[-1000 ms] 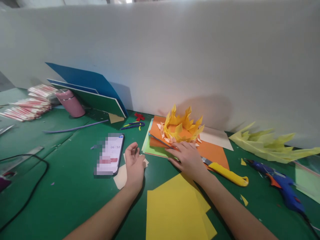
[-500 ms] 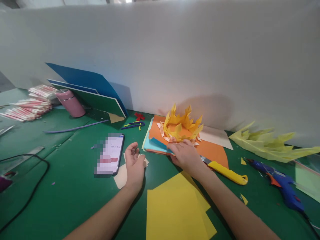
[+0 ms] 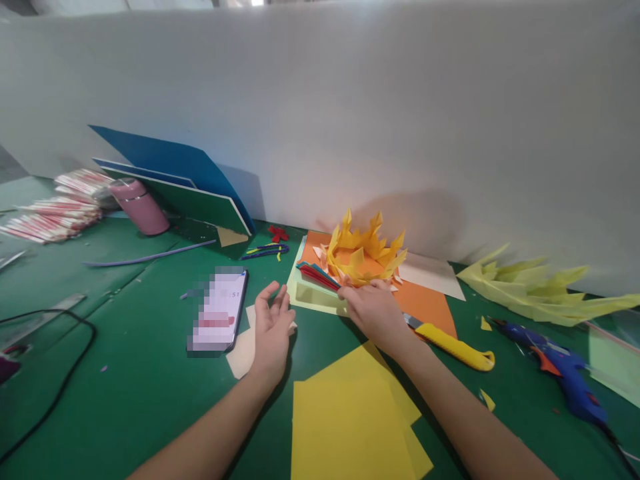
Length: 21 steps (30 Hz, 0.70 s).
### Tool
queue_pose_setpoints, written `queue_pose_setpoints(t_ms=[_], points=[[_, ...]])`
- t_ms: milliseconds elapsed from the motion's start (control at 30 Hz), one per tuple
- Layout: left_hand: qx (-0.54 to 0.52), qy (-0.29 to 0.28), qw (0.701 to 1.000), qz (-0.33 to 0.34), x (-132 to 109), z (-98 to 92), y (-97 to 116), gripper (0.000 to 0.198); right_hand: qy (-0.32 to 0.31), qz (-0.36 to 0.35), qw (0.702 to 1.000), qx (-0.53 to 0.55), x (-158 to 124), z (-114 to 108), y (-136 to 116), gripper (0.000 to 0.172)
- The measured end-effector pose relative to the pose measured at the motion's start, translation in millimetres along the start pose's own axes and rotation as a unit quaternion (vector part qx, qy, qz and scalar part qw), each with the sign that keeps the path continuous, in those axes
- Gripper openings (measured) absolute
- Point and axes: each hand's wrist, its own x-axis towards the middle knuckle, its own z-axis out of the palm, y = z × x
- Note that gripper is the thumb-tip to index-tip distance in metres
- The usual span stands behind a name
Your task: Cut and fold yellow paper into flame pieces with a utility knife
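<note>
My right hand [image 3: 376,313] pinches the near edge of coloured paper sheets [image 3: 317,275], lifting it; blue and red edges show. Under the raised edge lies a pale yellow sheet [image 3: 320,300]. An orange-yellow folded-paper ring with pointed tips [image 3: 363,270] sits on top of the stack, just beyond my fingers. My left hand [image 3: 273,330] is open and empty, fingers apart, over cream paper scraps [image 3: 243,351] and right of a phone [image 3: 220,313]. Yellow paper sheets [image 3: 350,427] lie between my forearms.
A yellow utility knife [image 3: 457,348] lies right of my right hand, its blade end near the wrist. Further right are a blue glue gun [image 3: 560,363] and a pale yellow folded-paper piece [image 3: 540,290]. A pink bottle [image 3: 141,207] and blue boards [image 3: 165,157] stand back left.
My right hand has lifted more of the stack's edge: red edges and the pale yellow sheet now show where light blue paper was. My left hand's fingers have opened slightly.
</note>
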Motion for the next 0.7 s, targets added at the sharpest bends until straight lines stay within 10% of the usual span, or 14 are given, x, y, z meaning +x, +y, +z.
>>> queue_pose_setpoints(t_ms=[700], points=[[-0.025, -0.085, 0.992, -0.087, -1.6, 4.1, 3.1, 0.065, -0.088, 0.05, 0.991, 0.083, -1.1, -7.7, 2.0, 0.033]])
